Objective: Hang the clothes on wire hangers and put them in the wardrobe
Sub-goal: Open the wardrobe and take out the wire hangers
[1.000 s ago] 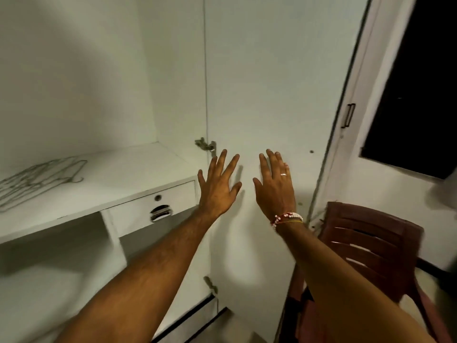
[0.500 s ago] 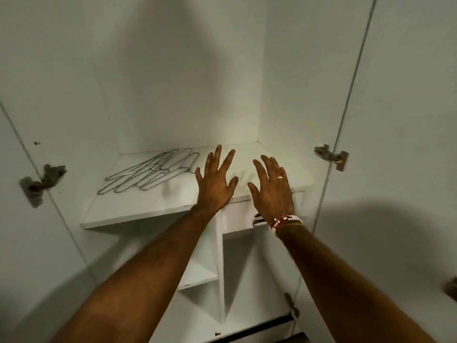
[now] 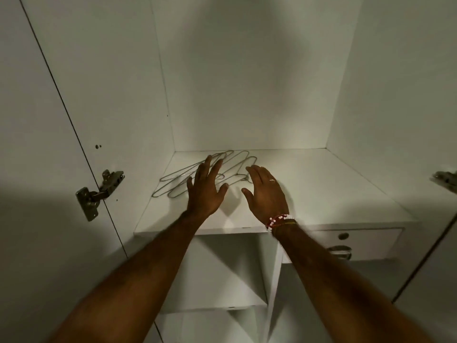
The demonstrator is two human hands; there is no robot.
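One drawer [image 3: 366, 243] sits under the shelf's [image 3: 333, 189] front edge, at its right. Two hands reach over that edge, left hand [image 3: 205, 191] and right hand [image 3: 265, 194], each grip wide, fingers spread, holding nothing. By the left fingertips, wire hangers [image 3: 184, 172] lie heaped at the shelf's back left; I cannot count them. Shelf board runs on rightward.

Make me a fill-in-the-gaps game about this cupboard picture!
1. The wire hangers lie flat on a white ____.
2. The beaded bracelet is on the ____ wrist.
3. The left hand and the right hand hold ____.
4. A metal ____ is screwed to the left door.
Missing words: shelf, right, nothing, hinge.
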